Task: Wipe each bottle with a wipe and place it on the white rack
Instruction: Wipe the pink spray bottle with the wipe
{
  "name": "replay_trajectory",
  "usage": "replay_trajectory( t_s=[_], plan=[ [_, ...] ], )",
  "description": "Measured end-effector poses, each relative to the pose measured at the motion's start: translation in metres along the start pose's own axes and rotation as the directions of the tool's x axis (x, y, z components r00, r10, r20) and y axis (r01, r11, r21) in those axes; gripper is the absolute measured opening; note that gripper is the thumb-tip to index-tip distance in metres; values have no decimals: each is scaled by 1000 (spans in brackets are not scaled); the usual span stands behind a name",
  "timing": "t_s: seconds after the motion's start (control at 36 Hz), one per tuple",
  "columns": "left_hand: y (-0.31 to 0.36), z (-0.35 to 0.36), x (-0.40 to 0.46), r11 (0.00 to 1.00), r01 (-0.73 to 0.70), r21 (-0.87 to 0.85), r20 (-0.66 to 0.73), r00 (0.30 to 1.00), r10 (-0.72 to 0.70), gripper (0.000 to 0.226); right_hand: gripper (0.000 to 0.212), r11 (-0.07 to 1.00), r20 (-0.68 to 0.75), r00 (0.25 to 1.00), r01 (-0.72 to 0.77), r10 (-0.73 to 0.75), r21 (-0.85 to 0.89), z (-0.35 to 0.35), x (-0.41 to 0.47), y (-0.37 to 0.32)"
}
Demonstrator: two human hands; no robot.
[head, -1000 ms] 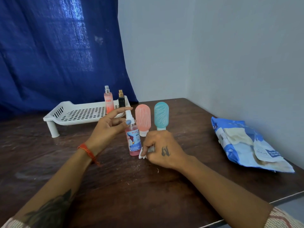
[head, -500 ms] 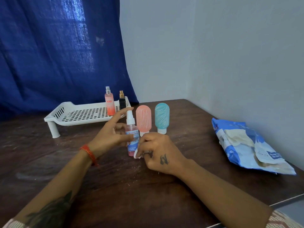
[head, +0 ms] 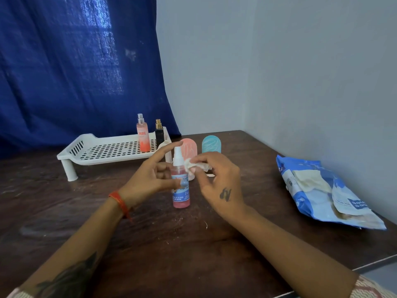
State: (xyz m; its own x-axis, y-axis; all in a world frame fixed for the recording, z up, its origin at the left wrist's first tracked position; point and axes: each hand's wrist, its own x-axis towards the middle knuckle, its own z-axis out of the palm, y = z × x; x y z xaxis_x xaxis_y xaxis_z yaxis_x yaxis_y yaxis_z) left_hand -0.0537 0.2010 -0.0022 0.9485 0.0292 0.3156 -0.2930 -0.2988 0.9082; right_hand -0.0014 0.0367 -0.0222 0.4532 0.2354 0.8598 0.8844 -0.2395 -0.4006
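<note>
Two bottles on white rack [head: 111,150]; three to go. Pink spray bottle [head: 181,188] upright on table [head: 171,254]: my left hand [head: 148,179] pinches it, right hand [head: 217,179] pinches wipe [head: 196,166] at its neck. Step: wiping. Next, I reckon: finish, move to rack w/o tipping.

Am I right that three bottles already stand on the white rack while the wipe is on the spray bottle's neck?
Not quite. The head view shows two bottles on the white rack: the peach bottle and the black bottle. The rest holds: the right hand presses the wipe to the neck of the spray bottle, steadied by the left hand.
</note>
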Motion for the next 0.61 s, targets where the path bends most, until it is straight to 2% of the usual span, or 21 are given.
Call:
replay_trajectory(
  t_s=[0.11,0.19,0.28,0.36,0.5,0.61],
  plan=[
    [2,5,-1,996,-60,72,-1,998,61,85,19,941,130,951,299,-280,-160,4,-5,-4],
    [2,7,0,986,-89,141,-30,995,94,86,22,900,195,925,367,-326,-235,8,-4,-1],
    [1,9,0,980,-90,178,-48,994,100,86,20,890,204,925,369,-322,-268,9,-3,-3],
    [0,8,1,979,-80,190,-38,995,88,88,24,942,152,958,271,-244,-199,7,-3,-7],
    [3,6,-2,983,-77,165,7,997,77,87,11,999,75,997,-4,7,-40,7,1,-5],
    [6,4,-3,991,-57,119,36,998,53,86,2,964,161,958,-254,239,80,5,4,0]
  ],
)
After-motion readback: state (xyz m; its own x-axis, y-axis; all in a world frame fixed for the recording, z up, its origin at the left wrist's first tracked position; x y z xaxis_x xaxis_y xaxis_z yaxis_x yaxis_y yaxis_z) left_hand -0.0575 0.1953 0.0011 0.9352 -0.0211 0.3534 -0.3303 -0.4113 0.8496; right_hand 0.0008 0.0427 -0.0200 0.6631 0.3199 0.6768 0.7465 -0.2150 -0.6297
